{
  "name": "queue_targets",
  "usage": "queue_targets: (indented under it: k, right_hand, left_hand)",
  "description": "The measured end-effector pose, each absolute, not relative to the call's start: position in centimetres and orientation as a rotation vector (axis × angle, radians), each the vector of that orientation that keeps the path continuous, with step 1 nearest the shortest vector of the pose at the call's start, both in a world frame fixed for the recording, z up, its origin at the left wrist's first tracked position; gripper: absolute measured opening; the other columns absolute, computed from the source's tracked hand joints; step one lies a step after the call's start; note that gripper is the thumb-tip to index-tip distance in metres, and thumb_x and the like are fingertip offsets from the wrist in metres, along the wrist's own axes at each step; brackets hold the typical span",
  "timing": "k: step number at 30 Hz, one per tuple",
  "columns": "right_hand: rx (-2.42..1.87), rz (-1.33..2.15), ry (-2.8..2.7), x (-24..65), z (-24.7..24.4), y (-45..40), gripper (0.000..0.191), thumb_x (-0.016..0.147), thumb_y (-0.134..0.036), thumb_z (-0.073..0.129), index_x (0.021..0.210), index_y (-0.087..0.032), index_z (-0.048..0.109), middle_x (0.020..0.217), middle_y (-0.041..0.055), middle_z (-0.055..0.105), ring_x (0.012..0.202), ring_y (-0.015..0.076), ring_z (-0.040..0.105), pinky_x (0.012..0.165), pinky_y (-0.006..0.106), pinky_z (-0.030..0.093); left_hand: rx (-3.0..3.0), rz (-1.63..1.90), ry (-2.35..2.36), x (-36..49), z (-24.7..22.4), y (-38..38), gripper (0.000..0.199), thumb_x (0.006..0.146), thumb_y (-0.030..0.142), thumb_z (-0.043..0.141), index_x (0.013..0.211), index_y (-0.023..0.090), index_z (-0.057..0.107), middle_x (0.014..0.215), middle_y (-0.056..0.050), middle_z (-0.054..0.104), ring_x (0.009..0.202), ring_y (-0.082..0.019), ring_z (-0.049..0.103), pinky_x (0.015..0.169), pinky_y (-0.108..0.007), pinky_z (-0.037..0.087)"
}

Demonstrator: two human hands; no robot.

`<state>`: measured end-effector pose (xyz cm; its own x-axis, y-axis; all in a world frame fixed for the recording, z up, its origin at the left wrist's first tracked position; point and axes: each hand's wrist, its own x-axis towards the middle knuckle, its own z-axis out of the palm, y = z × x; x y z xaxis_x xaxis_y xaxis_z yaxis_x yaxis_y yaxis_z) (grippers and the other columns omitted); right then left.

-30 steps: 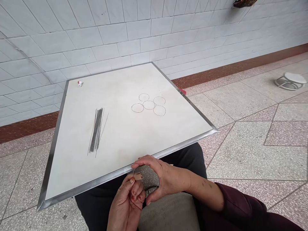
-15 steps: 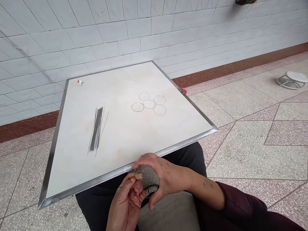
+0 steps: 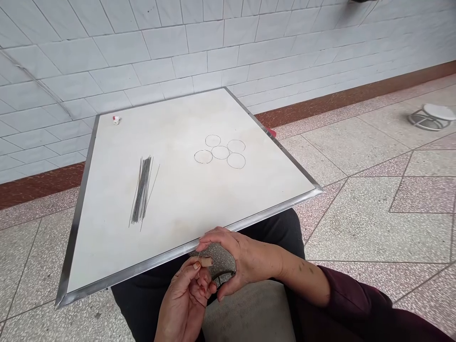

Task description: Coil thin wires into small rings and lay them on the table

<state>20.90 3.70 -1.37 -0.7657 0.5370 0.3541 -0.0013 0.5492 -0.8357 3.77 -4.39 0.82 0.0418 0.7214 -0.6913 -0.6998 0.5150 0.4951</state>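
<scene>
L fingers (image 3: 188,274) w/ wire (image 3: 198,255) approx. upright

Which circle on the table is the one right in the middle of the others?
The center circle of the five: it's the only one with neighbors on both its left and right, while the other four sit around the outside.

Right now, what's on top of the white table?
A bundle of straight wires, five wire rings and, near the far left corner, a small red-and-white object. The right hand hides part of the near rim.
</scene>
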Motion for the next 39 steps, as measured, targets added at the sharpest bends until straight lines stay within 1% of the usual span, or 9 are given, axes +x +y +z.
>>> queue_targets:
  k: [5, 7, 11, 15, 19, 23, 31, 35, 39]
  right_hand:
    - [-0.435, 1.189, -2.169, 20.9, -1.5, 3.7, 0.104, 0.059, -0.039, 0.090, 0.142, -0.026, 0.029, 0.130, 0.0110, 0.055, 0.120, 0.0228, 0.053, 0.102, 0.036, 0.045]
    - [-0.418, 1.176, -2.118, 20.9, -1.6, 3.6, 0.111, 0.054, -0.040, 0.092, 0.144, -0.027, 0.027, 0.135, 0.0123, 0.050, 0.125, 0.0244, 0.050, 0.105, 0.038, 0.043]
    - [-0.423, 1.162, -2.029, 20.9, -1.8, 3.4, 0.119, 0.050, -0.041, 0.094, 0.146, -0.028, 0.025, 0.139, 0.0126, 0.045, 0.128, 0.0250, 0.048, 0.107, 0.038, 0.043]
    - [-0.490, 1.175, -2.020, 20.9, -1.6, 3.2, 0.115, 0.053, -0.040, 0.093, 0.145, -0.029, 0.025, 0.138, 0.0115, 0.046, 0.126, 0.0240, 0.050, 0.106, 0.037, 0.044]
    - [-0.503, 1.161, -2.055, 21.0, -1.2, 3.3, 0.116, 0.054, -0.040, 0.093, 0.146, -0.029, 0.023, 0.139, 0.0119, 0.047, 0.126, 0.0247, 0.050, 0.106, 0.038, 0.044]
    - [-0.491, 1.147, -2.073, 21.1, -1.2, 3.5, 0.119, 0.053, -0.038, 0.093, 0.147, -0.029, 0.020, 0.139, 0.0110, 0.049, 0.126, 0.0239, 0.050, 0.106, 0.037, 0.043]
    - [-0.525, 1.189, -2.047, 21.1, -1.4, 3.6, 0.116, 0.053, -0.032, 0.094, 0.145, -0.029, 0.023, 0.135, 0.0101, 0.054, 0.122, 0.0225, 0.053, 0.104, 0.035, 0.044]
    - [-0.582, 1.226, -2.070, 21.1, -1.5, 3.8, 0.113, 0.053, -0.033, 0.094, 0.144, -0.027, 0.027, 0.137, 0.0113, 0.050, 0.124, 0.0237, 0.052, 0.105, 0.036, 0.043]
    - [-0.546, 1.186, -2.122, 21.1, -1.8, 4.0, 0.119, 0.051, -0.037, 0.094, 0.147, -0.026, 0.024, 0.144, 0.0139, 0.043, 0.131, 0.0262, 0.045, 0.109, 0.038, 0.041]
  left_hand:
    - [-0.031, 1.149, 1.045, 4.1, 1.0, -4.4, 0.006, 0.073, 0.018, 0.075, 0.076, 0.015, 0.071, 0.057, 0.003, 0.055, 0.055, -0.009, 0.052, 0.057, -0.022, 0.052]
    - [-0.076, 1.189, 1.031, 4.3, 1.2, -4.4, 0.001, 0.077, 0.014, 0.071, 0.078, 0.014, 0.071, 0.060, 0.002, 0.058, 0.055, -0.009, 0.055, 0.063, -0.024, 0.056]
    - [-0.196, 1.270, 1.059, 4.7, 1.5, -4.6, 0.012, 0.086, 0.008, 0.059, 0.085, 0.015, 0.069, 0.072, -0.002, 0.069, 0.062, -0.010, 0.064, 0.077, -0.032, 0.060]
    - [-0.220, 1.263, 1.094, 5.1, 1.5, -4.7, 0.016, 0.090, 0.007, 0.054, 0.094, 0.013, 0.069, 0.082, -0.008, 0.074, 0.069, -0.015, 0.071, 0.073, -0.033, 0.061]
    - [-0.195, 1.270, 1.088, 5.3, 1.1, -4.9, 0.016, 0.090, 0.006, 0.055, 0.095, 0.014, 0.069, 0.087, -0.010, 0.076, 0.069, -0.016, 0.072, 0.073, -0.035, 0.062]
    - [-0.215, 1.265, 1.102, 5.4, 1.0, -5.0, 0.015, 0.089, 0.006, 0.057, 0.094, 0.014, 0.069, 0.093, -0.011, 0.076, 0.075, -0.018, 0.074, 0.074, -0.035, 0.062]
    - [-0.263, 1.298, 1.102, 5.5, 1.0, -4.4, 0.019, 0.092, 0.006, 0.052, 0.092, 0.015, 0.069, 0.091, -0.010, 0.077, 0.075, -0.017, 0.074, 0.072, -0.032, 0.062]
    - [-0.256, 1.293, 1.113, 5.4, 0.7, -4.2, 0.018, 0.092, 0.006, 0.053, 0.090, 0.015, 0.068, 0.089, -0.009, 0.077, 0.070, -0.016, 0.073, 0.072, -0.032, 0.062]
    - [-0.257, 1.305, 1.149, 5.7, 0.8, -3.9, 0.017, 0.094, 0.008, 0.051, 0.094, 0.014, 0.068, 0.095, -0.011, 0.076, 0.080, -0.018, 0.074, 0.076, -0.032, 0.062]
